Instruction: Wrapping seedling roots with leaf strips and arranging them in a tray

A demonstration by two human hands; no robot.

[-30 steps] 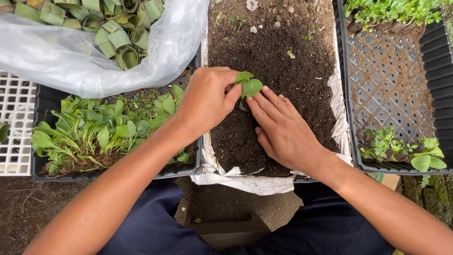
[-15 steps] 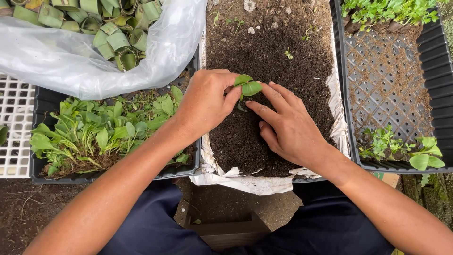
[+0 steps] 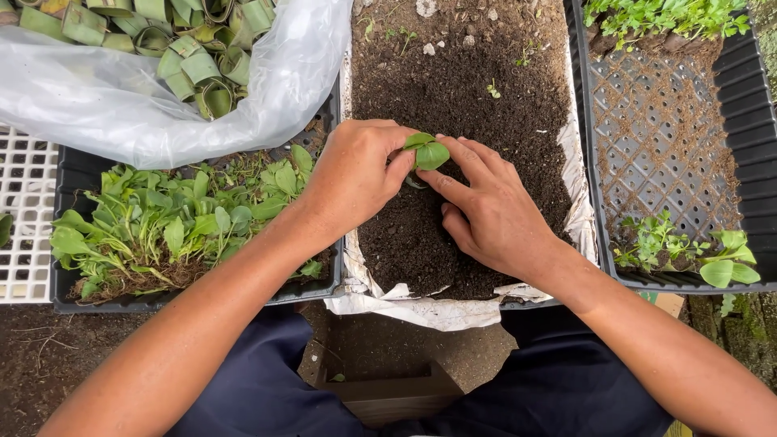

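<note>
Outdoor planting area: a paper-lined tray of dark soil (image 3: 461, 97) sits centre. Left hand (image 3: 356, 174) and right hand (image 3: 494, 214) meet over it, fingers closed narrowly around a small seedling (image 3: 427, 152). Left: seedling tray (image 3: 174, 226). Far left: plastic bag (image 3: 121, 101).

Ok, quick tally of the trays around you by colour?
Black seedling trays: 2, left tray and right tray
White grid tray: 1
Paper-lined soil tray, colour hidden: 1
Total: 4
</note>
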